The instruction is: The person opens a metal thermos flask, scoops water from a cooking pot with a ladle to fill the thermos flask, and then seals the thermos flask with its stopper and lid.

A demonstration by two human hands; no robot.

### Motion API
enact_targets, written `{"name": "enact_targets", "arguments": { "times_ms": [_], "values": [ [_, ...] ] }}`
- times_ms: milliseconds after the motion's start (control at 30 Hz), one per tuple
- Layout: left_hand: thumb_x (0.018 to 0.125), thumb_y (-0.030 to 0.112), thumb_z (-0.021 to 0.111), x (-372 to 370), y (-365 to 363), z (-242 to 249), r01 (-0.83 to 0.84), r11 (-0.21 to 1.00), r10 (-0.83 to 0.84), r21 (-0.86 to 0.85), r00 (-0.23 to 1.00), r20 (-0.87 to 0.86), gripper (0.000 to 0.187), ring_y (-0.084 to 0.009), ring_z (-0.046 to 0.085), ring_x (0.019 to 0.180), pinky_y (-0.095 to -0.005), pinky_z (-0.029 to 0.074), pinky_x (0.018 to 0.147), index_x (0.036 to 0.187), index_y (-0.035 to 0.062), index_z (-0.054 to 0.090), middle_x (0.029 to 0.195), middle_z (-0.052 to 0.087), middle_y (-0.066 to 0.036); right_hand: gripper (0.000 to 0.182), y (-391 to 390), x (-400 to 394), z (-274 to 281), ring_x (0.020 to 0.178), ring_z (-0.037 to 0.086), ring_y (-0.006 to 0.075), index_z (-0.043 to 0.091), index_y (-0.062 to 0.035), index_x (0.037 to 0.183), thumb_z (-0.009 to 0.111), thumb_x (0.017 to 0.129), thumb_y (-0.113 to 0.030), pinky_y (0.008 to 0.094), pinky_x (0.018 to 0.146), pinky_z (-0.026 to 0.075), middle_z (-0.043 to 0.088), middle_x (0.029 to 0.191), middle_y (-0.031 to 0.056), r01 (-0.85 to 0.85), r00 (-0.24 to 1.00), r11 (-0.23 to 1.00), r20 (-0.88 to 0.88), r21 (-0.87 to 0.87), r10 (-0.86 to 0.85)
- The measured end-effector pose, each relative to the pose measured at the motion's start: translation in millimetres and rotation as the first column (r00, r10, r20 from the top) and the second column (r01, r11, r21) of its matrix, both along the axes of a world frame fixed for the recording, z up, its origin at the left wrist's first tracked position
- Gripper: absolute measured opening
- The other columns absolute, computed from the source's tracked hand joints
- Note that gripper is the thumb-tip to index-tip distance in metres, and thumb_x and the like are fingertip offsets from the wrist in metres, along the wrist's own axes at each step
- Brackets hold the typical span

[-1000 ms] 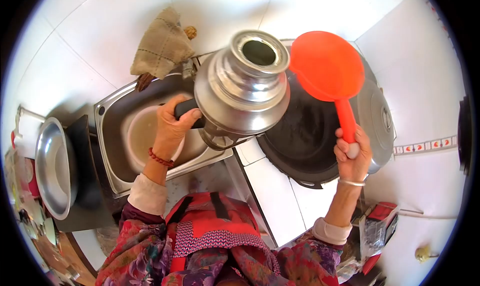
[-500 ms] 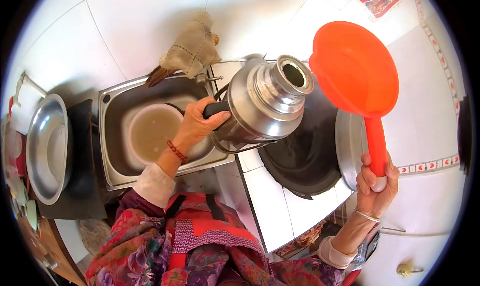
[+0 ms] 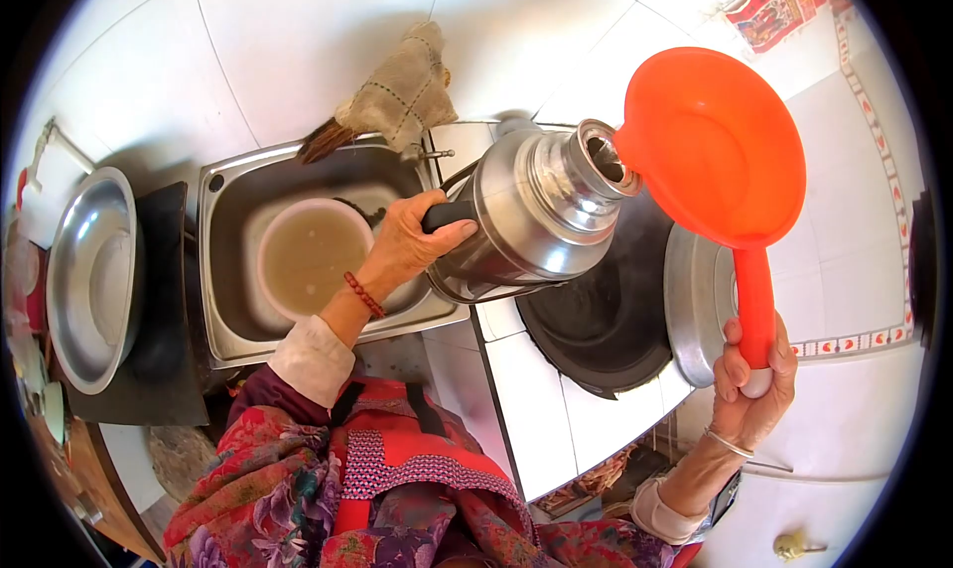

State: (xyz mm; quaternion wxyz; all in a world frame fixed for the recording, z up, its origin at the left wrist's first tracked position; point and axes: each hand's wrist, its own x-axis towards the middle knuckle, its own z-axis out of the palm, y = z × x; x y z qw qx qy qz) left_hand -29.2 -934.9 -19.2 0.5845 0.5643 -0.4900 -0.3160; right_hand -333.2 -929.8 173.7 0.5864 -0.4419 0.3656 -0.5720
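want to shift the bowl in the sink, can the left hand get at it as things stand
Probably not: the left hand is near the bowl, which looks mostly uncovered, but grips the black handle of the flask and would likely have to let go first.

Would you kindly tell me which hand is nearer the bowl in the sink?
Left: the left hand, on the flask's handle, is just right of the bowl; the right hand, holding the dipper, is much farther right.

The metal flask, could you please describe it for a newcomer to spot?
Start at the steel sink; at its right edge, the left hand grips a black handle. That handle belongs to the flask, tilted toward the orange ladle. Unlike the wide, shallow basin at far left, it narrows to an open mouth.
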Motion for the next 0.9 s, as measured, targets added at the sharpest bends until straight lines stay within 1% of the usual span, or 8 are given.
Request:
{"name": "enact_targets", "arguments": {
  "times_ms": [167, 233, 367, 433, 633, 667, 733, 900],
  "values": [
    [0.071, 0.023, 0.069, 0.7, 0.1, 1.4, -0.003, 1.000, 0.003, -0.008, 1.000, 0.009, 0.027, -0.0063, 0.038, 0.056, -0.0230, 0.033, 0.048, 0.068, 0.0031, 0.051, 0.057, 0.042, 0.000, 0.049, 1.4, 1.4, 1.9, 0.043, 0.044, 0.0126, 0.037, 0.0092, 0.115, 0.054, 0.078, -0.018, 0.0178, 0.031, 0.032, 0.050, 0.080, 0.0233, 0.018, 1.000, 1.000, -0.016, -0.007, -0.018],
    [0.070, 0.027, 0.070, 1.4, -0.2, 0.3, 0.004, 1.000, -0.004, -0.019, 1.000, 0.029, 0.032, -0.0126, 0.043, 0.052, -0.0273, 0.037, 0.048, 0.069, 0.0009, 0.051, 0.057, 0.048, -0.007, 0.050, 2.0, 1.5, 2.7, 0.042, 0.043, 0.0130, 0.037, 0.0090, 0.116, 0.054, 0.078, -0.018, 0.0176, 0.031, 0.032, 0.050, 0.080, 0.0241, 0.041, 0.999, 0.999, -0.030, -0.017, -0.042],
    [0.070, 0.027, 0.069, 1.3, -0.5, -0.8, -0.006, 1.000, 0.007, -0.023, 0.999, 0.051, 0.032, -0.0136, 0.043, 0.052, -0.0277, 0.037, 0.048, 0.069, 0.0010, 0.051, 0.057, 0.048, -0.008, 0.051, 2.5, 0.5, 4.1, 0.041, 0.043, 0.0133, 0.037, 0.0088, 0.117, 0.055, 0.078, -0.018, 0.0175, 0.031, 0.031, 0.051, 0.080, 0.0254, 0.051, 0.998, 0.998, -0.034, -0.021, -0.052],
    [0.071, 0.026, 0.069, 1.3, -0.5, -1.5, -0.005, 1.000, 0.007, -0.030, 0.999, 0.046, 0.029, -0.0078, 0.040, 0.055, -0.0238, 0.035, 0.049, 0.069, 0.0027, 0.052, 0.057, 0.045, -0.002, 0.053, 2.8, 0.0, 4.4, 0.041, 0.042, 0.0134, 0.036, 0.0087, 0.119, 0.056, 0.077, -0.017, 0.0174, 0.031, 0.031, 0.052, 0.082, 0.0265, 0.066, 0.997, 0.997, -0.030, -0.037, -0.068],
    [0.072, 0.026, 0.069, 0.6, 0.7, 1.4, 0.011, 1.000, -0.011, -0.018, 1.000, 0.007, 0.029, -0.0078, 0.040, 0.055, -0.0235, 0.036, 0.050, 0.070, 0.0027, 0.052, 0.057, 0.045, -0.001, 0.054, 3.2, 0.3, 6.8, 0.041, 0.042, 0.0133, 0.035, 0.0097, 0.119, 0.056, 0.077, -0.017, 0.0168, 0.031, 0.031, 0.052, 0.082, 0.0263, 0.054, 0.997, 0.997, -0.044, -0.054, -0.057],
    [0.072, 0.026, 0.069, 0.6, 0.6, 1.3, 0.010, 1.000, -0.010, -0.018, 1.000, 0.006, 0.029, -0.0078, 0.040, 0.055, -0.0235, 0.036, 0.050, 0.070, 0.0027, 0.052, 0.057, 0.045, -0.001, 0.054, 3.3, 0.4, 7.3, 0.041, 0.042, 0.0133, 0.035, 0.0097, 0.119, 0.056, 0.077, -0.017, 0.0168, 0.031, 0.031, 0.052, 0.082, 0.0263, 0.053, 0.997, 0.997, -0.045, -0.054, -0.056],
    [0.071, 0.029, 0.069, 0.8, 0.2, 0.8, 0.002, 0.999, -0.001, -0.032, 1.000, 0.019, 0.033, -0.0131, 0.043, 0.052, -0.0271, 0.037, 0.047, 0.069, 0.0012, 0.052, 0.057, 0.049, -0.007, 0.054, 3.4, 0.8, 8.1, 0.042, 0.042, 0.0129, 0.035, 0.0105, 0.118, 0.057, 0.077, -0.017, 0.0165, 0.031, 0.032, 0.051, 0.081, 0.0259, 0.048, 0.997, 0.997, -0.059, -0.067, -0.052],
    [0.071, 0.029, 0.069, 0.9, -0.2, -0.6, 0.011, 0.999, -0.011, -0.034, 1.000, -0.001, 0.033, -0.0124, 0.042, 0.052, -0.0269, 0.037, 0.047, 0.069, 0.0012, 0.051, 0.056, 0.048, -0.007, 0.054, 3.1, 0.5, 9.5, 0.042, 0.043, 0.0126, 0.035, 0.0108, 0.118, 0.057, 0.077, -0.018, 0.0164, 0.031, 0.032, 0.051, 0.081, 0.0249, 0.042, 0.995, 0.995, -0.081, -0.087, -0.049]
  ]
}}
